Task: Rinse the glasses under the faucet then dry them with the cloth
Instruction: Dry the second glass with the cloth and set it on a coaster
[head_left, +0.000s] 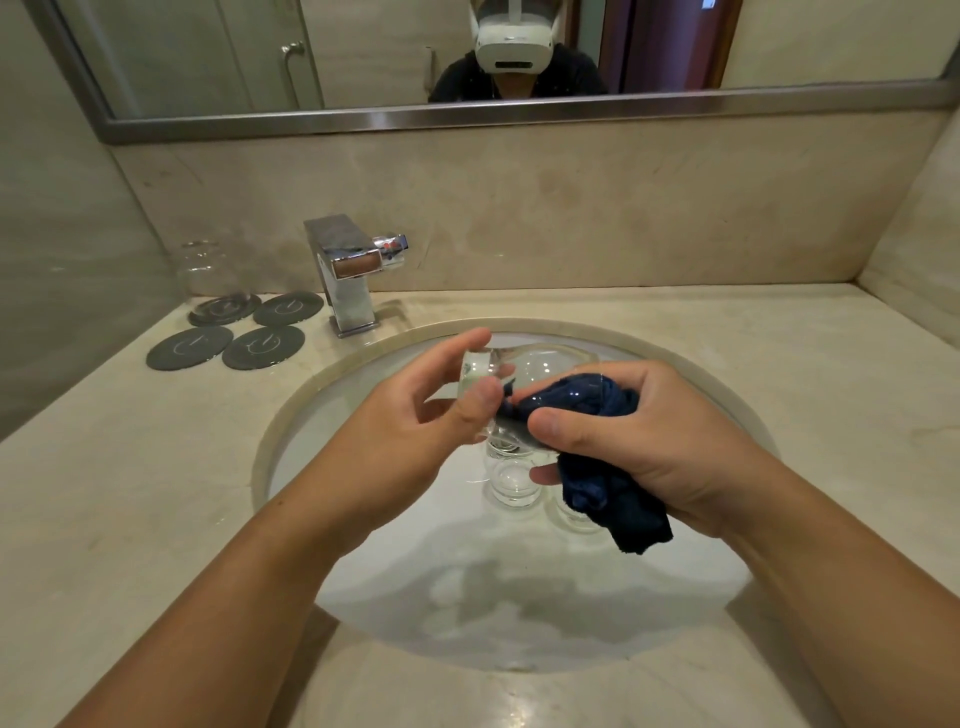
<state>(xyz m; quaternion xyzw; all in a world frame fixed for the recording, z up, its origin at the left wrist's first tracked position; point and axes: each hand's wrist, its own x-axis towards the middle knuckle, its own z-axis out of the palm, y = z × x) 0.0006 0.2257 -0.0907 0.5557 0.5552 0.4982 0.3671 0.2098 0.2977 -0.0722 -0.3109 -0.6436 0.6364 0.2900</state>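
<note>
R hand (639, 447): fingers + thumb curled round dark blue cloth (602, 493), wad pushed into mouth of held glass (540, 364).
L hand (415, 410): half-curled, thumb + fingertips pinch the glass base; glass lies sideways btwn both hands.
Below hands: more glasses (511, 483) upright in sink (291, 415), one partly behind cloth tail.
Room: bare counter (779, 364) right of R hand.
Beyond L hand, to the left: faucet (348, 270), 4 coasters (260, 332), another glass (205, 267) on rear-left one.

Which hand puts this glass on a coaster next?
Likely left hand: it grips the clear drinking glass and the round grey coasters lie on its side; the right hand holds the dark blue cloth.
</note>
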